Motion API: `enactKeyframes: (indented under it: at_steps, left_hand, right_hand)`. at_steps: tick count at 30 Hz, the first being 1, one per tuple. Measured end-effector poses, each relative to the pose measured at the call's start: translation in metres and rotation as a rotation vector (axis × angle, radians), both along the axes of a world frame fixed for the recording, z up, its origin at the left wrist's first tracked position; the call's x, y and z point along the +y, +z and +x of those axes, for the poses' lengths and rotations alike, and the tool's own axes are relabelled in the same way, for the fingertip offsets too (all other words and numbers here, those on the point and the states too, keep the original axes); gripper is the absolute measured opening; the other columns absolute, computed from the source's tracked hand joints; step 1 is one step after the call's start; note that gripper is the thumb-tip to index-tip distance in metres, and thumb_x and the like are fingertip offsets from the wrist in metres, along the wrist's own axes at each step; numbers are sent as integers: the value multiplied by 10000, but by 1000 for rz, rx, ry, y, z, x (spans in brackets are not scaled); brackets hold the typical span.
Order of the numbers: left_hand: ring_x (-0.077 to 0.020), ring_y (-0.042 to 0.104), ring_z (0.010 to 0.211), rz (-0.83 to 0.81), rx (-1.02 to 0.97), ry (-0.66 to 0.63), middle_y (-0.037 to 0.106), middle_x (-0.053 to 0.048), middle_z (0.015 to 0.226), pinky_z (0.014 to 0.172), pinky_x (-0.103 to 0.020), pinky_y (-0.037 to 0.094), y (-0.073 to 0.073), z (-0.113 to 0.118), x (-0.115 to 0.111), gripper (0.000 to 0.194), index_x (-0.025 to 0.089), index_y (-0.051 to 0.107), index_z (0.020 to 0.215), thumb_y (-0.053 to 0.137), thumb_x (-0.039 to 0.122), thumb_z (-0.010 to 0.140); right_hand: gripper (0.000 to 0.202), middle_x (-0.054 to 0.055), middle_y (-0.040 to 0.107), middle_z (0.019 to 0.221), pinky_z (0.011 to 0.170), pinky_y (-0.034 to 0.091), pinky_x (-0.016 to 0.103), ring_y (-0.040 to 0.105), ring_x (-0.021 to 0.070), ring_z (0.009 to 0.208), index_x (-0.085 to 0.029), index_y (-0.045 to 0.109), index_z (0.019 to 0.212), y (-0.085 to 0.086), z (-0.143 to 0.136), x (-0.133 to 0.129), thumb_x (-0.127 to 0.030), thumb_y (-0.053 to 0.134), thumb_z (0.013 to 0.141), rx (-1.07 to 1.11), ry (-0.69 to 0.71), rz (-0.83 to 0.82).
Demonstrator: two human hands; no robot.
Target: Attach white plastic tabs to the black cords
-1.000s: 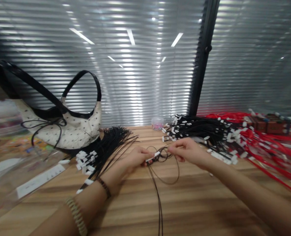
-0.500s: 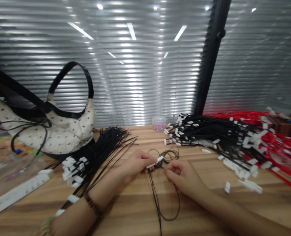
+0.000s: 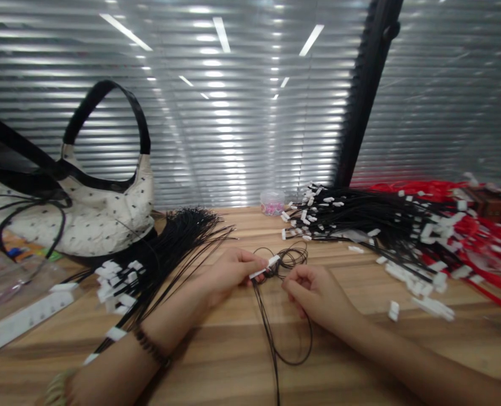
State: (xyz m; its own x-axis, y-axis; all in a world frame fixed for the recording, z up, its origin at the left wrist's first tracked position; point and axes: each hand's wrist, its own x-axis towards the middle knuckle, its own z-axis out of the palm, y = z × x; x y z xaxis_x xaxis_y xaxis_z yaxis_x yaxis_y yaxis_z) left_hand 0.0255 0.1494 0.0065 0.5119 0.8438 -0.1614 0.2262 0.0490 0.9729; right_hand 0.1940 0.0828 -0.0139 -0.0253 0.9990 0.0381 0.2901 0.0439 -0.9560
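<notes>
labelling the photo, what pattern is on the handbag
The handbag is off-white with small black marks; it shows best in the head view.

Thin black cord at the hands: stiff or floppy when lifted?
The thin black cord is probably light and floppy, being so slender, though its rounded loops hint at some spring. The overlapping coils by the white tag may tangle.

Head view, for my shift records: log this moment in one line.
left hand: pinching white tab | right hand: fingers curled, grip unclear | black cord: partly coiled between hands
</notes>
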Motion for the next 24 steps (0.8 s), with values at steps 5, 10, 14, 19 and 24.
enactKeyframes:
  at_steps: [5,10,14,19,24]
  left_hand:
    - [-80,408,498,-4,-25,-2,559,-7,540,465,-211,243,0,-1,0,292,115,637,573,663,391,663]
    - [-86,419,512,-5,-32,11,572,-12,563,477,-214,256,-1,1,0,272,114,655,609,661,381,664]
    - [-86,422,516,-1,-33,17,571,-10,559,481,-213,255,-2,2,0,259,117,650,599,653,365,672]
    - [-88,424,521,-1,-29,34,575,-13,565,481,-212,256,0,3,-2,259,119,647,594,658,368,662]
    - [-85,420,514,-6,-31,29,567,-8,557,483,-210,259,3,3,-5,274,118,644,592,653,381,668]
  right_hand:
    - [158,-51,470,402,326,316,165,457,88,332,-184,474,548,-1,0,-1,-187,499,704,-3,-13,1]
    - [156,-60,456,392,317,305,161,450,84,320,-185,469,554,-1,0,-1,-185,503,706,12,-14,6]
    - [159,-62,454,397,322,304,156,444,76,322,-181,468,560,0,1,-1,-184,501,716,31,-12,37]
    - [153,-63,448,414,331,309,152,439,70,341,-177,471,562,0,0,-4,-168,505,711,4,-6,67]
    - [165,-60,442,429,340,308,154,446,75,356,-179,461,564,1,-2,-3,-172,485,727,-36,-13,68]
